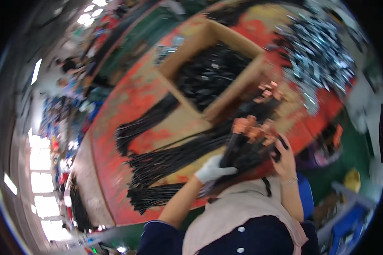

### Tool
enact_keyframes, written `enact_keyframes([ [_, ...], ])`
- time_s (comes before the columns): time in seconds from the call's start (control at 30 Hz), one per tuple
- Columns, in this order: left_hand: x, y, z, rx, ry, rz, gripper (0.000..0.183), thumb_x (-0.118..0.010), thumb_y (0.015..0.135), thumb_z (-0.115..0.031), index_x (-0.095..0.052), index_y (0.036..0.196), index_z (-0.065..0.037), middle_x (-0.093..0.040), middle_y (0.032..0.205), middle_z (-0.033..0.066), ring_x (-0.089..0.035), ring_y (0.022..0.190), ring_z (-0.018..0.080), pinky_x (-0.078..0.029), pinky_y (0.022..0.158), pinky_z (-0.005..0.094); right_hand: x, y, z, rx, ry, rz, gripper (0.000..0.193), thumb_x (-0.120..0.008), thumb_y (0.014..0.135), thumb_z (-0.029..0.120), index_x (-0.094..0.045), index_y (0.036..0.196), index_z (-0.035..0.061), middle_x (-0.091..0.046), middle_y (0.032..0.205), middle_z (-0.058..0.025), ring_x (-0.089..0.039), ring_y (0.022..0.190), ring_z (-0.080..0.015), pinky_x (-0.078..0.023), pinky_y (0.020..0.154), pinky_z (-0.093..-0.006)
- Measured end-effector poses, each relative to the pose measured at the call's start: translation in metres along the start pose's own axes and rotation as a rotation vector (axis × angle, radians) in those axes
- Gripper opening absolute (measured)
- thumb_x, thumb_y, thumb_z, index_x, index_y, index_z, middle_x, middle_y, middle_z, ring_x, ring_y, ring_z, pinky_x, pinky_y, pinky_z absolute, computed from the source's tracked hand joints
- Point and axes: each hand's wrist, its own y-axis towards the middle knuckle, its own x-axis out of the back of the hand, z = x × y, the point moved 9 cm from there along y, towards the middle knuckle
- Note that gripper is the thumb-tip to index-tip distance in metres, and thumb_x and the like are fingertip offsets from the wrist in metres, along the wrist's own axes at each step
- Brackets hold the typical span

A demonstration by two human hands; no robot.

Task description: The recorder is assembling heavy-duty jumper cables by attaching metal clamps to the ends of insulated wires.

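Gripping cables [230,152] in your left hand [215,169]; right hand [284,158] blurred, grip can't tell. Other bundles [168,163] lie gathered, untouched; metal pieces [321,55] loose.

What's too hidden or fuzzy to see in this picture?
All in the head view:
Bottom of the cardboard box: hidden under black pieces.
Some fingers of the left hand: behind black cables.
Whether the right hand touches the copper ends: blurred.
Single shapes in the silvery heap: blurred.
Faraway people: too small, blurred.
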Motion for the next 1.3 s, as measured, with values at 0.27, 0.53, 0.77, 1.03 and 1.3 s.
enact_keyframes([
  [0.27,-0.019,0.009,-0.001,0.034,0.019,0.065,0.036,-0.081,0.074,-0.025,-0.069,0.101,-0.003,-0.07,0.089,0.0071,-0.062,0.082,0.013,-0.049,0.077,0.0289,0.011,-0.008,0.041,0.122,0.392,-0.042,0.019,-0.063,0.093,0.011,-0.058,0.111,0.0109,-0.064,0.102,-0.0018,-0.057,0.078,-0.0069,-0.042,0.057,-0.0195],
  [0.53,-0.016,0.005,-0.018,-0.06,-0.083,0.078,0.038,-0.078,0.077,-0.018,-0.065,0.11,-0.003,-0.067,0.101,0.0036,-0.06,0.092,0.0136,-0.047,0.084,0.0293,-0.001,-0.006,0.042,0.199,0.085,-0.06,0.033,-0.065,0.088,0.002,-0.056,0.12,0.0055,-0.059,0.093,-0.0036,-0.052,0.069,-0.0106,-0.042,0.057,-0.0231],
  [0.77,-0.01,0.007,-0.007,-0.048,0.071,0.117,0.05,-0.08,0.078,-0.021,-0.061,0.119,-0.001,-0.067,0.103,0.0041,-0.058,0.094,0.0135,-0.047,0.087,0.0279,-0.013,0.001,0.05,0.28,-0.427,0.02,0.03,-0.066,0.082,-0.003,-0.058,0.11,0.0018,-0.057,0.079,-0.0026,-0.051,0.057,-0.0086,-0.048,0.053,-0.0246],
  [1.03,-0.02,0.01,-0.015,-0.065,0.145,0.024,0.055,-0.077,0.079,-0.03,-0.059,0.123,-0.002,-0.068,0.106,0.0095,-0.059,0.097,0.0153,-0.046,0.089,0.0283,-0.017,-0.013,-0.033,0.133,-0.841,0.225,0.042,-0.085,0.067,0.016,-0.064,0.1,0.0009,-0.067,0.1,-0.009,-0.061,0.094,-0.0202,-0.047,0.089,-0.0343],
  [1.3,-0.009,0.017,0.006,-0.116,-0.012,-0.013,0.048,-0.077,0.081,-0.024,-0.061,0.12,-0.003,-0.066,0.104,0.0018,-0.058,0.091,0.0128,-0.048,0.085,0.028,0.009,-0.022,-0.054,0.068,-1.496,0.363,0.055,-0.074,0.077,0.038,-0.057,0.11,-0.0026,-0.068,0.094,-0.0206,-0.067,0.089,-0.0322,-0.052,0.082,-0.0386],
])
